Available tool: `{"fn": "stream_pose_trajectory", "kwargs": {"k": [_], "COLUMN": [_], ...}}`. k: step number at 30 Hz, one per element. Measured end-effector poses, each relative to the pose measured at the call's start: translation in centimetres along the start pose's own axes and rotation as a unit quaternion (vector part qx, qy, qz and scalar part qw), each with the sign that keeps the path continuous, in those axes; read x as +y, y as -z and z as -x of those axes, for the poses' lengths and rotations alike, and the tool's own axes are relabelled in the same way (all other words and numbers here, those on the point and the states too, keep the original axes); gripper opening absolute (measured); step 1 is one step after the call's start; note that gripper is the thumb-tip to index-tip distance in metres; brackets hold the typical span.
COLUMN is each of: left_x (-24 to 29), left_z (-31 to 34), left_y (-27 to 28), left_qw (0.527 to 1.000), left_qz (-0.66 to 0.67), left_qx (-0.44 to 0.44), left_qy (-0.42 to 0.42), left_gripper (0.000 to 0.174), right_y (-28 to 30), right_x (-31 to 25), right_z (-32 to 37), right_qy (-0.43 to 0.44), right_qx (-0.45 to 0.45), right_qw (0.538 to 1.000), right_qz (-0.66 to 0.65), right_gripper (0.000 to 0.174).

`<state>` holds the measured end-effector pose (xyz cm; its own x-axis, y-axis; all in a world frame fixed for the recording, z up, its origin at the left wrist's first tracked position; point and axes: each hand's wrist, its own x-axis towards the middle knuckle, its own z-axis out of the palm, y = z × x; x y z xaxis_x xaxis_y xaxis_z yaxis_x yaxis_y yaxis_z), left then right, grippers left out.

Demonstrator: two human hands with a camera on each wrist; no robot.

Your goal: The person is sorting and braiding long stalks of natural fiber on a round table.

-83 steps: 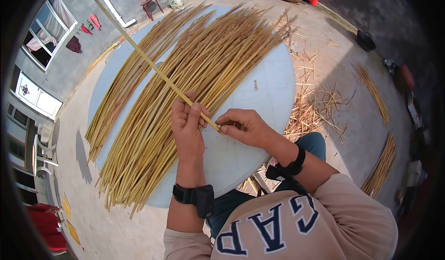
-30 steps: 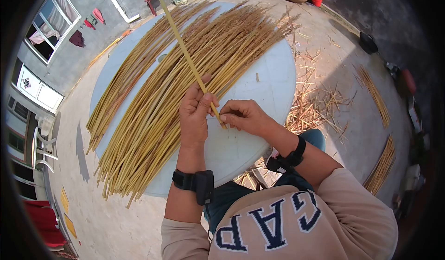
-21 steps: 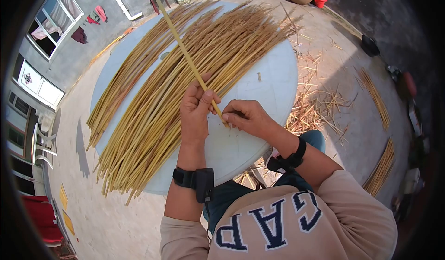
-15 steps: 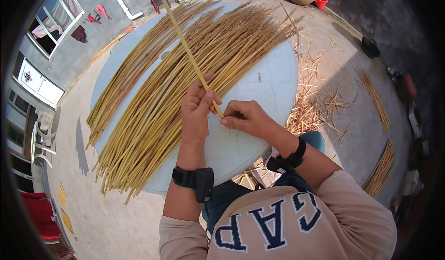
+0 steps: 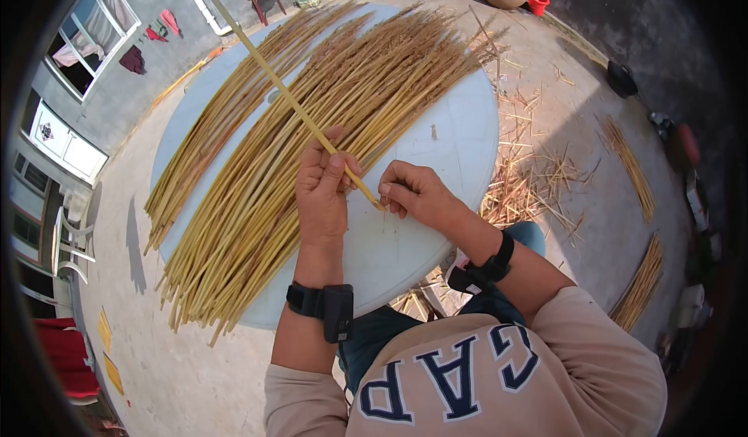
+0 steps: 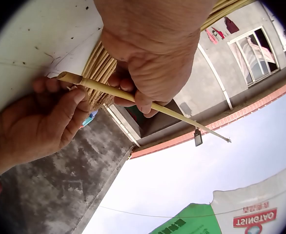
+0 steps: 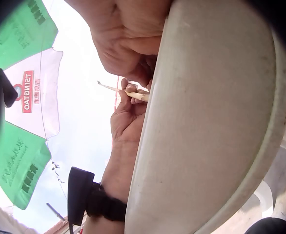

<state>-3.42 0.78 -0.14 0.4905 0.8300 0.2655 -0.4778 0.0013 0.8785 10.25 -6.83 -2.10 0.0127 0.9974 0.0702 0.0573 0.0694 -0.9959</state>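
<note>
My left hand (image 5: 321,192) grips a long yellow dried plant stalk (image 5: 292,100) between thumb and fingers, near its thick cut end. The stalk slants up and away to the left over the table. Close beside the cut end is my right hand (image 5: 419,194), its fingers curled. In the left wrist view, the right thumb and fingers (image 6: 70,105) pinch a small pale scrap of husk (image 6: 73,88) just below the stalk's brownish end. The table's rim hides most of the right fingertips in the right wrist view. Several similar stalks (image 5: 257,195) with feathery brown heads lie under the left hand.
A round white table (image 5: 444,149) bears the big stalk bundle and a smaller bundle (image 5: 206,137) at left. Broken straw (image 5: 522,184) litters the ground to the right, with more stalk bundles (image 5: 640,281) beyond. A red bucket (image 5: 538,3) stands at the far wall.
Over the last half second the stalk's far end has swung left and my left hand has shifted slightly left. My right hand has drawn a little right, uncovering the stalk's cut end.
</note>
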Motion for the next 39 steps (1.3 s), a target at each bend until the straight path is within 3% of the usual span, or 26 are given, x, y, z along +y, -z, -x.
{"fn": "stream_pose_trajectory", "kwargs": {"k": [5,7,8,10,14,19,21,24,28,30,35,39], "left_x": [0.2,0.1,0.1,0.4,0.6,0.7,0.7,0.9,1.3,2.2,7.4,13.5], "left_z": [-0.3,-0.3,-0.3,-0.2,-0.2,0.0,0.0,0.2,0.5,0.7,2.9,5.3], "left_y": [0.3,0.6,0.7,0.3,0.1,-0.1,0.3,0.6,-0.4,-1.1,-1.1,3.2], "left_qw": [0.997,0.997,0.998,0.998,0.999,0.999,1.000,0.996,0.994,0.988,0.979,0.917], "left_qz": [0.052,0.054,0.058,0.057,0.049,0.038,-0.001,-0.080,-0.101,-0.134,-0.180,-0.369], "left_qx": [0.041,0.032,0.025,0.021,0.012,-0.001,0.007,0.005,0.038,0.072,0.099,0.151], "left_qy": [-0.046,-0.036,-0.017,-0.010,0.008,0.020,0.014,0.048,0.018,0.000,-0.005,-0.001], "left_gripper": [0.032,0.034,0.036,0.037,0.040,0.036,0.029,0.021,0.019,0.020,0.023,0.020], "right_y": [0.4,0.8,1.0,1.2,1.1,0.4,0.2,-0.6,-0.8,-0.5,-0.8,-0.8], "right_x": [0.2,-0.1,-0.5,-1.2,-1.0,-0.5,-0.7,-0.2,-0.3,0.0,0.1,-0.1], "right_z": [0.0,-0.1,-0.1,0.3,0.1,0.4,0.4,0.1,0.1,0.0,0.1,0.2], "right_qy": [0.003,0.159,0.168,0.131,0.095,0.056,0.071,0.138,0.133,0.088,0.085,0.087], "right_qx": [0.114,0.307,0.301,0.330,0.337,0.268,0.245,0.213,0.182,0.169,0.119,0.105], "right_qw": [0.991,0.912,0.912,0.854,0.876,0.955,0.961,0.962,0.966,0.972,0.979,0.982], "right_qz": [-0.062,-0.222,-0.225,-0.379,-0.330,-0.117,-0.105,0.098,0.126,0.141,0.141,0.129], "right_gripper": [0.014,0.020,0.020,0.026,0.027,0.018,0.013,0.010,0.009,0.009,0.009,0.009]}}
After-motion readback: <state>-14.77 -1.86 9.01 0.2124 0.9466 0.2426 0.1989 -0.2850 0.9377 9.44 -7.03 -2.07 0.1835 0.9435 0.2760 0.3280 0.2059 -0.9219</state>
